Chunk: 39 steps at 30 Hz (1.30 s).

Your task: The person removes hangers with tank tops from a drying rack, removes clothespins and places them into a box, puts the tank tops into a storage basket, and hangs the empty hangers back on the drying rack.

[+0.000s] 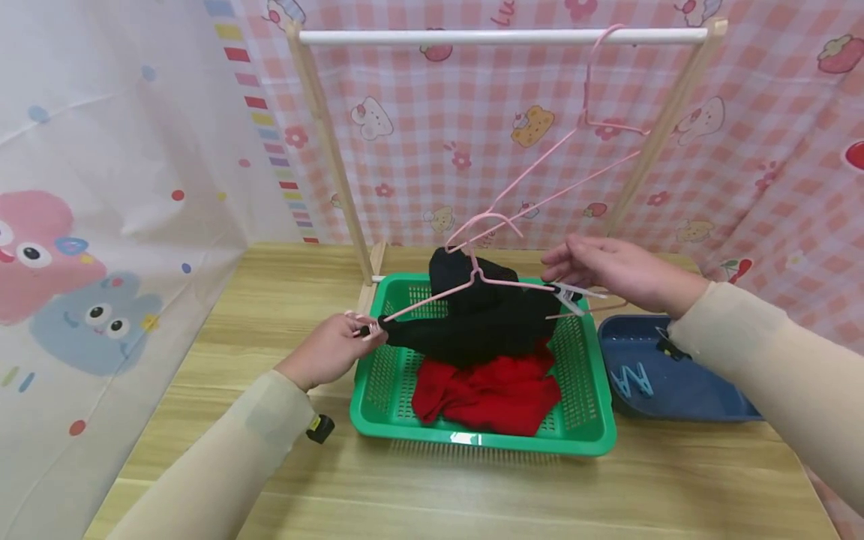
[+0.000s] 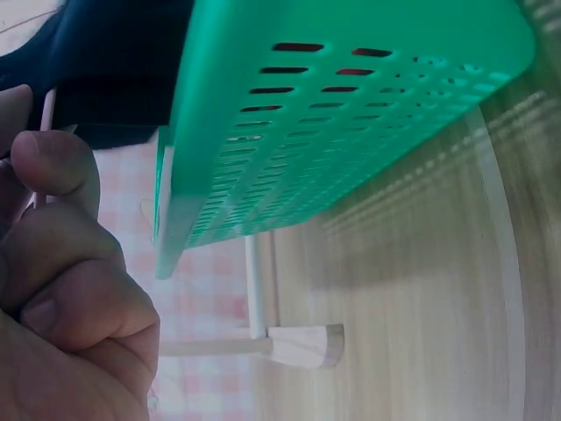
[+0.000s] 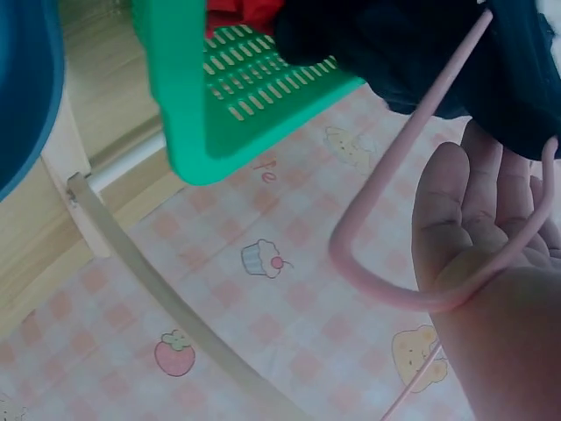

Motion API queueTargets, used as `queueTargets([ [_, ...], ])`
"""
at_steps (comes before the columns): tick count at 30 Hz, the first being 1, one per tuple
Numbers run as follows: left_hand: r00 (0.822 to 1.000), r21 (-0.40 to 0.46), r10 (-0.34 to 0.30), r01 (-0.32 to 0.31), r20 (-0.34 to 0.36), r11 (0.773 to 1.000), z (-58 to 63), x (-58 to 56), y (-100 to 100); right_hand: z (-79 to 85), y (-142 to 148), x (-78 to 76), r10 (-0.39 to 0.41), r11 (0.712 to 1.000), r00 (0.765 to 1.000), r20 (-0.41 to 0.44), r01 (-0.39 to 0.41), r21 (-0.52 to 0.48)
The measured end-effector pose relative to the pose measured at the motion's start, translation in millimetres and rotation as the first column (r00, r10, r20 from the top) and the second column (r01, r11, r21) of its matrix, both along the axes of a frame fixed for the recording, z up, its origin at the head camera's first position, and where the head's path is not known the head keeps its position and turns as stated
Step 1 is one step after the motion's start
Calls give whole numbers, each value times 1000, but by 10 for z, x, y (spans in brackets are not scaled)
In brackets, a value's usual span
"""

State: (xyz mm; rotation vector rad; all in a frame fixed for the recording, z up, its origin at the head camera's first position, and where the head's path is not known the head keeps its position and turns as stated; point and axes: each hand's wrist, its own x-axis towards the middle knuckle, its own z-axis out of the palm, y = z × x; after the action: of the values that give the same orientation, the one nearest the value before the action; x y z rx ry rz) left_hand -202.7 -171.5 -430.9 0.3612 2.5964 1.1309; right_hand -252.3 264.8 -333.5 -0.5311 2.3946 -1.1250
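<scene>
At the lower centre of the frame, a green basket (image 1: 418, 433) held a red garment (image 1: 486, 397), with a blue tray (image 1: 702, 390) to its right. Left of centre, the left hand (image 1: 331, 349) gripped one end of a pink hanger (image 1: 432, 299), whose bar crossed mid-frame over the basket, a black garment (image 1: 472, 334) stretched beneath it. Right of centre, the right hand (image 1: 610, 270), well apart from the left, held its fingers loosely extended beside a white clip (image 1: 569, 295). Across the top ran a white rod (image 1: 472, 37).
</scene>
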Motion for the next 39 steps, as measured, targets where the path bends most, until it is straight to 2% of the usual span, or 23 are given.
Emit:
queueTargets([
  [6, 998, -37, -36, 34, -43, 999, -25, 2, 27, -93, 39, 25, 55, 998, 998, 2, -55, -8],
  [11, 997, -48, -49, 46, -67, 998, -62, 10, 31, -148, 17, 28, 68, 998, 997, 21, -68, -17],
  [16, 998, -49, -42, 39, -57, 998, -103, 6, 11, -168, -75, -34, 114, 989, 993, 13, -115, 91],
  [21, 999, -55, -32, 30, -37, 998, -130, 4, -26, -209, -233, -186, 216, 947, 976, 39, -219, 235],
  [23, 999, -60, -35, 33, -32, 998, -134, 8, -35, -229, -297, -243, 248, 932, 967, 57, -254, 260],
  [31, 999, -63, -47, 46, -26, 997, -157, 35, -58, -308, -506, -356, 309, 913, 943, 123, -330, 238],
  [39, 998, -55, -56, 54, -31, 997, -119, 44, -80, -323, -570, -263, 262, 942, 950, 172, -291, 168],
])
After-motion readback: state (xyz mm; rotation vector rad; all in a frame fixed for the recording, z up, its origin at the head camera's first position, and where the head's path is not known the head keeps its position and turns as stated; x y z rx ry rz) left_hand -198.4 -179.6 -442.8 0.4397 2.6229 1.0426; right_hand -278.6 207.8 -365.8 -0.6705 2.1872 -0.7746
